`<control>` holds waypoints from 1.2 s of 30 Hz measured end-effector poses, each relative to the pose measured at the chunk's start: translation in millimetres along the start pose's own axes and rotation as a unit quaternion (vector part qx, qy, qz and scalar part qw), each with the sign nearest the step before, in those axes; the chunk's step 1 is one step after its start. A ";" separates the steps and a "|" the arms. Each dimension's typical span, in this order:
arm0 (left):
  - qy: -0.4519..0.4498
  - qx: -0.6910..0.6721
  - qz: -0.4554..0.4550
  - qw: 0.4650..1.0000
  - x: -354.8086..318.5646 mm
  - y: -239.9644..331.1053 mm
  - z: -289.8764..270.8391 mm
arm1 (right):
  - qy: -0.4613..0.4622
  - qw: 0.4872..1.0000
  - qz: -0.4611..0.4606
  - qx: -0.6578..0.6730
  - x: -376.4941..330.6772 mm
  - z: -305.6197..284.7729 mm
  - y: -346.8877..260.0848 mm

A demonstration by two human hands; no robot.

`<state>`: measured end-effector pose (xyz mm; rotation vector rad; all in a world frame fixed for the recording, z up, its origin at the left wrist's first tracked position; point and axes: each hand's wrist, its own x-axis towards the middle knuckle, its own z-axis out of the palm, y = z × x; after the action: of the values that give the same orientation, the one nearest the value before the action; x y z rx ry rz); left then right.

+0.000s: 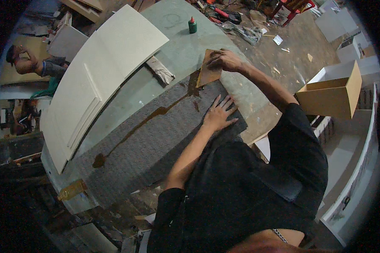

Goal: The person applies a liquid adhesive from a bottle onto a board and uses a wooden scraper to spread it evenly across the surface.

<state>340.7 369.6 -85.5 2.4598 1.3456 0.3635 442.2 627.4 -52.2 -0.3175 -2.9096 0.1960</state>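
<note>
A long grey textured sheet lies across the pale green tabletop. A wet brown streak of what looks like glue runs along it, with a blob at its left end and a wider patch at the right. My left hand presses flat on the sheet's right part, fingers spread. At the far right end, my right hand grips a flat brown spreader-like piece, tilted, its lower edge beside the brown patch. The fingertips of that hand are partly hidden behind the piece.
Large white panels cover the table's far left side. Near them lie a wrapped block and a green bottle with red cap. An amber piece sits at the near left corner. A brown box stands right; another person is far left.
</note>
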 end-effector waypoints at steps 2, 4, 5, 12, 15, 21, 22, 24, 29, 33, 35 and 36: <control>-0.005 0.000 0.000 1.000 0.5 0.4 -0.9 | -0.003 1.000 0.007 0.001 -2.4 -1.4 4.4; 0.005 -0.005 0.004 1.000 3.0 0.8 2.5 | -0.013 1.000 0.013 0.005 -9.1 -2.3 13.2; 0.013 0.001 0.000 1.000 -1.9 0.3 2.0 | -0.016 1.000 -0.001 -0.006 -6.9 -4.3 14.4; 0.036 0.019 0.009 0.999 -0.4 1.0 1.5 | 0.010 0.999 -0.034 0.020 1.2 0.4 25.2; 0.027 0.007 0.001 1.000 -1.6 0.2 -1.3 | -0.006 0.999 -0.031 0.044 6.5 6.3 22.3; 0.034 0.005 0.003 0.999 -2.7 -2.9 2.1 | -0.030 0.999 -0.025 0.027 -6.5 -5.1 42.7; 0.030 0.008 -0.003 1.000 -6.6 -4.6 3.5 | -0.028 0.998 -0.034 0.044 1.2 -7.9 38.1; 0.024 0.010 0.004 1.000 -0.9 0.2 0.2 | -0.010 0.998 -0.048 0.032 4.0 -2.9 38.3; 0.016 0.012 0.007 1.000 0.1 -0.3 -1.6 | -0.029 0.998 -0.042 0.027 9.4 5.7 32.1; 0.027 -0.011 0.009 1.000 -0.6 -1.3 0.8 | -0.035 0.999 -0.028 -0.015 -19.6 -10.9 31.6; 0.034 -0.023 0.008 0.999 -1.0 0.0 -0.5 | -0.046 0.999 0.011 -0.017 -33.2 -14.7 13.8; 0.021 -0.005 0.003 1.000 -1.4 -0.4 0.2 | -0.037 0.998 0.041 -0.034 -38.9 -11.6 -3.0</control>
<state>339.7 368.6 -85.9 2.4623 1.3485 0.4236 481.2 617.0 -47.8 -0.4509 -2.9839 0.1227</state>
